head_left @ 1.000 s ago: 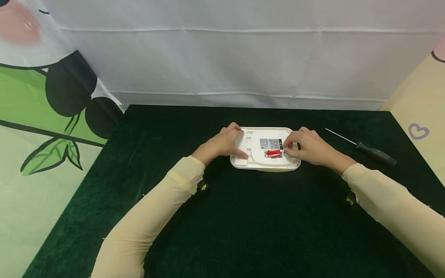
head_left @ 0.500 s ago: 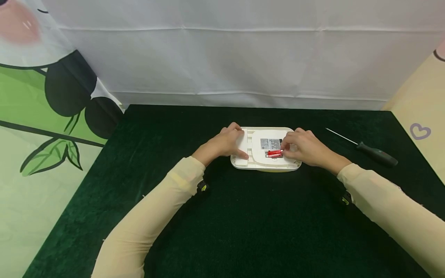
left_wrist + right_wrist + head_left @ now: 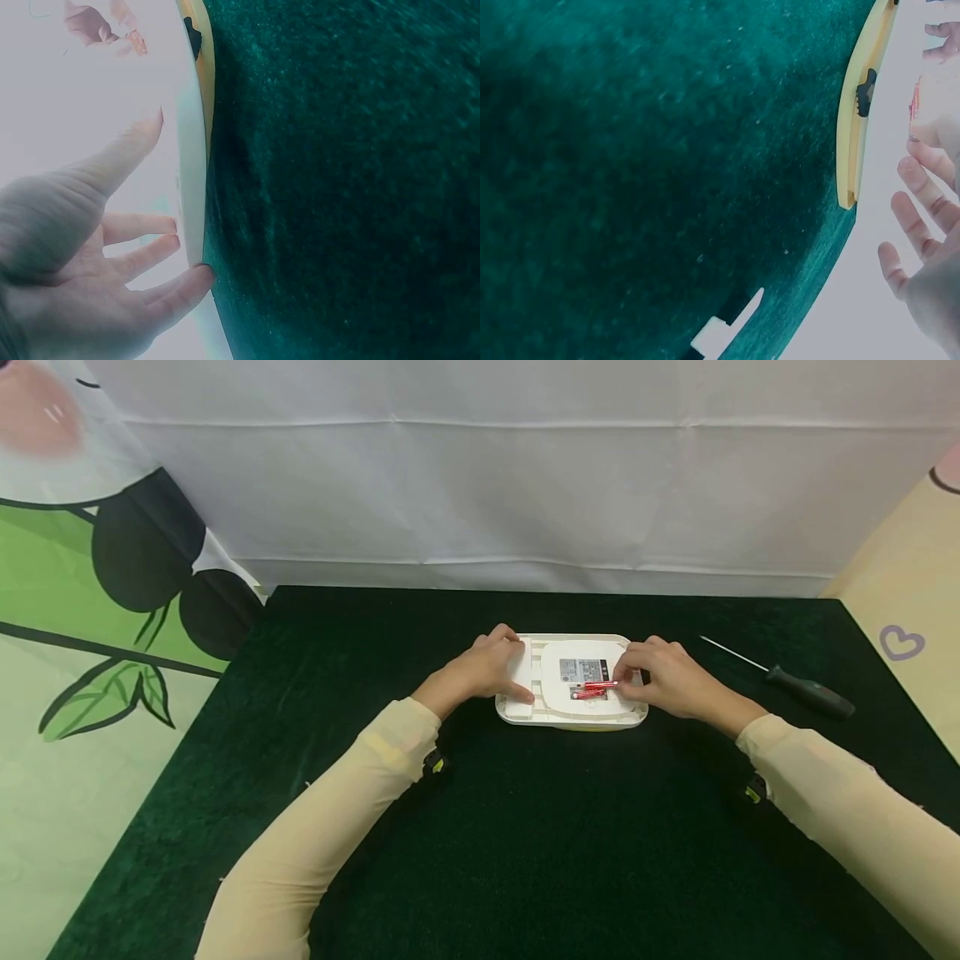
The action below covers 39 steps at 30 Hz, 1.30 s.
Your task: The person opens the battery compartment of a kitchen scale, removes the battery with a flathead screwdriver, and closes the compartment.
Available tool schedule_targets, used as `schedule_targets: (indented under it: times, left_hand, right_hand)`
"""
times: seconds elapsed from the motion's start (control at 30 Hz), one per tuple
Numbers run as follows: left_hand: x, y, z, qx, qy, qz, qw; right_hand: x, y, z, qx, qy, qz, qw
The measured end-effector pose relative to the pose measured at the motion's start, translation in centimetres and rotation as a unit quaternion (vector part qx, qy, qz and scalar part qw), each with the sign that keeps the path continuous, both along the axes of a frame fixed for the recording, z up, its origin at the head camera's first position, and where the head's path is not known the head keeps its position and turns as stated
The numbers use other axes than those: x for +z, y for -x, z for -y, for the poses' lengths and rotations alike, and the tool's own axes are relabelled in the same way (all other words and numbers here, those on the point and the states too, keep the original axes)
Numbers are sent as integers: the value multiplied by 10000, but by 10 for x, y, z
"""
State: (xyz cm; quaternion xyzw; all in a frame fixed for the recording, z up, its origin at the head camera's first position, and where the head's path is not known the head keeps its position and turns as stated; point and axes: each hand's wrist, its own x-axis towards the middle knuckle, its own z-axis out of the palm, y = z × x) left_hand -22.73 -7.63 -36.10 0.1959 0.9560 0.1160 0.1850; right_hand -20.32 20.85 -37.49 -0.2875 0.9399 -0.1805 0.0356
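Observation:
A white rectangular device with rounded corners lies on the dark green cloth, a printed label on its upper face. My left hand rests on its left end, thumb and fingers spread; in the left wrist view the fingertips touch the edge. My right hand pinches one end of a red battery, which is raised out of the small compartment. A second red battery lies in the compartment just in front of it. In the right wrist view, the red battery shows beyond the fingertips.
A screwdriver with a black handle lies to the right of the device. A yellow part juts from under the device's near edge. In the right wrist view a small white tabbed piece lies on the cloth.
The right fingers moved in to the battery's end, then drew back slightly to the right, and one red battery has come up out of the compartment. The left hand has stayed put.

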Motion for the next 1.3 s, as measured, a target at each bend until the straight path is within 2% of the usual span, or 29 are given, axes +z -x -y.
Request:
schedule_targets:
  times: [0.27, 0.57, 0.73, 1.03, 1.3]
  left_hand:
    - [0, 0, 0, 4, -32, 10, 10000]
    - [0, 1, 0, 12, -7, 17, 10000]
    - [-1, 1, 1, 13, -22, 60, 10000]
    - [-1, 0, 1, 34, -49, 98, 9999]
    - [-1, 0, 1, 45, -62, 69, 9999]
  right_hand:
    - [3, -2, -14, -81, 76, -169, 9998]
    - [6, -6, -47, -497, 187, -287, 9982]
    - [2, -8, -71, -706, 89, -487, 9963]
    - [-10, -13, -112, -1258, -69, -430, 9911]
    - [-20, -18, -130, -1418, -223, -404, 9888]
